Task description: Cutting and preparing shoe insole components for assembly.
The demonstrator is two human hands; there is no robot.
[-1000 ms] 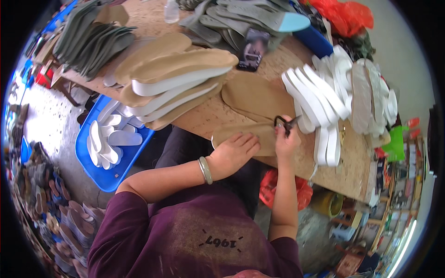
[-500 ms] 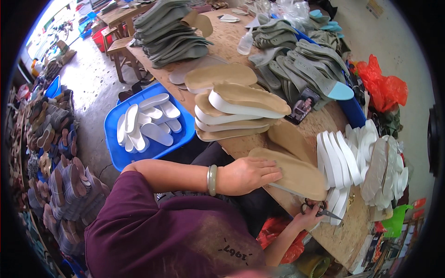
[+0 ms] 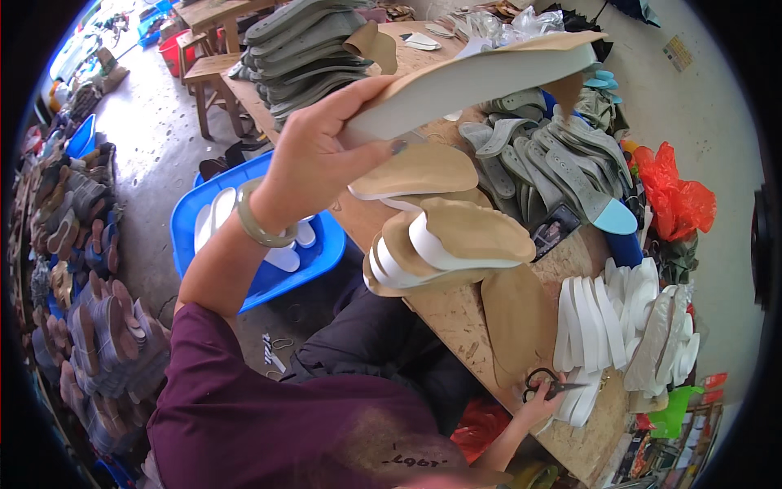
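Note:
My left hand (image 3: pixel 314 151) grips a shoe sole (image 3: pixel 481 85) by its heel end, thumb below and fingers on top. The sole is thick and white with a tan top layer, held up above the worktable (image 3: pixel 464 334). In my right hand (image 3: pixel 535 410), near the table's front edge, are black-handled scissors (image 3: pixel 556 387), their blades pointing right over white soles (image 3: pixel 582 401). Beneath the raised sole sits a stack of tan-topped white soles (image 3: pixel 472 236). A flat tan insole piece (image 3: pixel 517 318) lies between that stack and my right hand.
Left of the table is a blue basin (image 3: pixel 322 265) holding white soles. Grey shoe parts (image 3: pixel 305 61) are piled at the back, more grey pieces (image 3: pixel 554 167) on the right. A phone (image 3: pixel 556 231) rests beside them. White soles (image 3: pixel 590 322) stand in a row at right.
My left hand has lifted the tan-topped sole from near the scissors, up and to the left, over the stack. My right hand has moved slightly down, still holding the scissors.

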